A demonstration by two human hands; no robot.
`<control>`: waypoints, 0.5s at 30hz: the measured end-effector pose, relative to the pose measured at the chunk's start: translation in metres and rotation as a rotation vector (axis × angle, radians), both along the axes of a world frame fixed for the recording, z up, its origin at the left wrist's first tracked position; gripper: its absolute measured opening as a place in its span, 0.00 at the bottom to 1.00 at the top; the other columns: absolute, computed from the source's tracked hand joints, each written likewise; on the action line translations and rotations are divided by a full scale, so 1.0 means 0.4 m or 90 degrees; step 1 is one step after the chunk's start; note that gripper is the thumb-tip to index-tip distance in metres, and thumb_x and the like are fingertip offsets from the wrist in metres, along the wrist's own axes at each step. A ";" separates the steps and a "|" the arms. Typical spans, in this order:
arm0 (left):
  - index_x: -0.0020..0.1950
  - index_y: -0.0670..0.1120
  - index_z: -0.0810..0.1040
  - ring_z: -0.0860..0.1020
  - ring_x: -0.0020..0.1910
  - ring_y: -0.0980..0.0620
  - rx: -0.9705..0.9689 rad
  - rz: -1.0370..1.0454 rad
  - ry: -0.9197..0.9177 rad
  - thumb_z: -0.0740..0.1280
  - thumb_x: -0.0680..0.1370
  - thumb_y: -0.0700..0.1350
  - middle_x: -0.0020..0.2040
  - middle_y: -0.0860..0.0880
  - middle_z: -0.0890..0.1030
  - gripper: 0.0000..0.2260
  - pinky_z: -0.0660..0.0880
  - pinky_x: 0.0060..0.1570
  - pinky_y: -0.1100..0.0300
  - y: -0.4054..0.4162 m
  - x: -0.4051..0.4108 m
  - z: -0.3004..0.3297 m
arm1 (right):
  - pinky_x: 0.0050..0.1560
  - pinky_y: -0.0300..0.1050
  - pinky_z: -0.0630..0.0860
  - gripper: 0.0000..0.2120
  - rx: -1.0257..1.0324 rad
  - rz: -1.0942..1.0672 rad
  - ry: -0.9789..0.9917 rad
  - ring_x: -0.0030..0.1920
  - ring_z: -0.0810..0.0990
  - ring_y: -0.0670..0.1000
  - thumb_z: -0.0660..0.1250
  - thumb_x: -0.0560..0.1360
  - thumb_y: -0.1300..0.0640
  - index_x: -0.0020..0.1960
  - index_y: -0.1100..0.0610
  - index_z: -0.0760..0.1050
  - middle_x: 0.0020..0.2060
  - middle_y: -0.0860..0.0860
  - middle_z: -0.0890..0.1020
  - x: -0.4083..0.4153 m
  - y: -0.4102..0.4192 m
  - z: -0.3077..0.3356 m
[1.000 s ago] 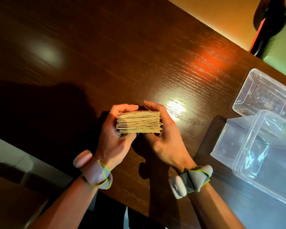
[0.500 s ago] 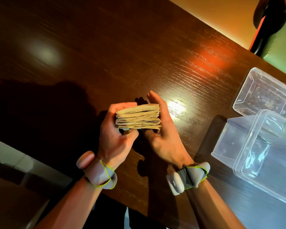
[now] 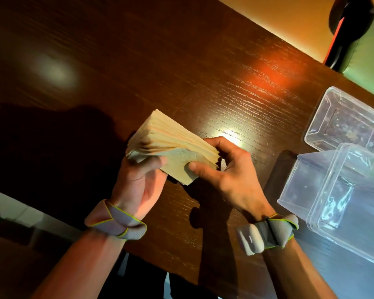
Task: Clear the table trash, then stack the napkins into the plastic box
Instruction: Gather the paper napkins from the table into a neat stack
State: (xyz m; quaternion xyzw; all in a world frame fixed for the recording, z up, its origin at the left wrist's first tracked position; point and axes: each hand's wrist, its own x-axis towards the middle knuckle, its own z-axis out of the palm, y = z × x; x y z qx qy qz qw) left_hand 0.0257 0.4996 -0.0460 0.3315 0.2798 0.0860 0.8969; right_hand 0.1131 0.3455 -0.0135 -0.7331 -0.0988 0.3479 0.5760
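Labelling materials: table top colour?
Dark brown wood grain on the table, with light glare; head view.

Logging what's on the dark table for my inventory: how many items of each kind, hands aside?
Clear plastic containers: 2, the large tub and the smaller tray beyond it
Beige napkin stacks: 1, held in both hands
Total: 3

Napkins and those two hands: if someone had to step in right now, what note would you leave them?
Left hand: grips the napkin stack from its left end.
Right hand: pinches the stack's right end, thumb on top.
The stack is held above the table, outside any container.
The plastic box sits to the right with a second clear tub behind it.
Done: napkins gathered; no trash in view.
Left: set the stack into the box.
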 end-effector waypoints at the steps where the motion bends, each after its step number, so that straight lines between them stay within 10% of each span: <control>1: 0.68 0.39 0.71 0.72 0.70 0.30 -0.017 -0.035 -0.020 0.58 0.70 0.27 0.69 0.28 0.71 0.26 0.68 0.71 0.36 0.003 -0.004 -0.004 | 0.42 0.34 0.78 0.13 0.021 -0.016 0.008 0.40 0.82 0.40 0.79 0.68 0.60 0.49 0.54 0.79 0.38 0.43 0.85 0.003 0.000 0.007; 15: 0.59 0.54 0.75 0.83 0.52 0.53 0.618 -0.242 0.071 0.77 0.68 0.42 0.52 0.50 0.83 0.23 0.81 0.50 0.59 0.096 -0.034 -0.031 | 0.53 0.52 0.68 0.13 -0.261 0.217 -0.338 0.50 0.73 0.52 0.74 0.73 0.60 0.56 0.53 0.80 0.47 0.49 0.80 0.025 0.005 0.001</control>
